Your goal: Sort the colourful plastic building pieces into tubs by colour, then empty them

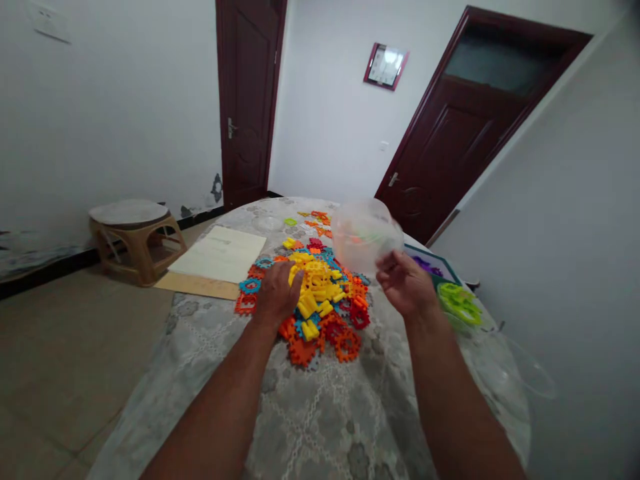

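Observation:
My left hand [279,288] rests at the left side of a heap of yellow plastic connector pieces [317,283], its fingers curled against them. Whether it grips any piece is hidden. Beneath the yellow ones spread orange, red and blue gear-shaped plastic pieces [347,343]. My right hand [406,283], slightly blurred, is closed at the lower right edge of a clear plastic tub [363,237], just right of the heap. The tub looks tilted, and orange and green colours show faintly through its wall.
A patterned cloth covers the round table [310,427]. An open paper pad [220,253] lies left. To the right are bright green pieces [460,303], purple pieces [427,267] on a green-edged board, and a clear lid [520,370]. Orange pieces [320,220] lie behind. A stool [137,233] stands left.

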Available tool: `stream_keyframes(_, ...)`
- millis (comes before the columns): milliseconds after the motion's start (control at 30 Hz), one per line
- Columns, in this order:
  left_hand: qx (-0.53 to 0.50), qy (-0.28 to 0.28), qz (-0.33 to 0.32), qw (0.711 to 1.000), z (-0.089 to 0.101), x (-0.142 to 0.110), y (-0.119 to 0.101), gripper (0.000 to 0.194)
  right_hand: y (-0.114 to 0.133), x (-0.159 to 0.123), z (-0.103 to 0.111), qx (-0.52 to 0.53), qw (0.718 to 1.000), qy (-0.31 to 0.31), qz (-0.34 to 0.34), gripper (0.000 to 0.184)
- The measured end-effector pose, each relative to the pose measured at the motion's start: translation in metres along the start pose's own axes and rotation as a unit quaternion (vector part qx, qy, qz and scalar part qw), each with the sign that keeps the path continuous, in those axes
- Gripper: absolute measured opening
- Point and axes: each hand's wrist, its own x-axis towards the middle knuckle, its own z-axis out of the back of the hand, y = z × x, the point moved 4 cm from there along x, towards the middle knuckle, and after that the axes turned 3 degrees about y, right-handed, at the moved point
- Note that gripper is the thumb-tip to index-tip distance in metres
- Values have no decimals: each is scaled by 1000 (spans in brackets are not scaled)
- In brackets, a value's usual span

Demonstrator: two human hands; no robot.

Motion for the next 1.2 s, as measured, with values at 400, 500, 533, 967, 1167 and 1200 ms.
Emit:
stream_keyframes(400, 12, 10, -22, 1000, 2, 8, 2, 39, 74, -30, 113, -791, 591, -30, 157, 20)
stream_keyframes(500, -4, 17, -15, 1000, 3, 8, 1, 35, 50, -26, 128, -834, 545, -6, 82, 23)
stream_keyframes(533, -7, 20, -10, 1000, 3, 8, 1, 35, 44, -25, 131, -845, 531, -4, 58, 24)
stream_keyframes(967, 41, 85, -22, 995, 15, 4, -19, 40, 30, -36, 139, -869, 492, 5, 47, 30)
stream_keyframes(1167, 140, 209, -25, 968, 4, 10, -35, 51, 12, -101, 34, -667, 693, 116, 246, 18)
stream_keyframes(1200, 148, 224, -21, 963, 1, 13, -37, 51, -1, -112, 16, -628, 718, 171, 245, 17)
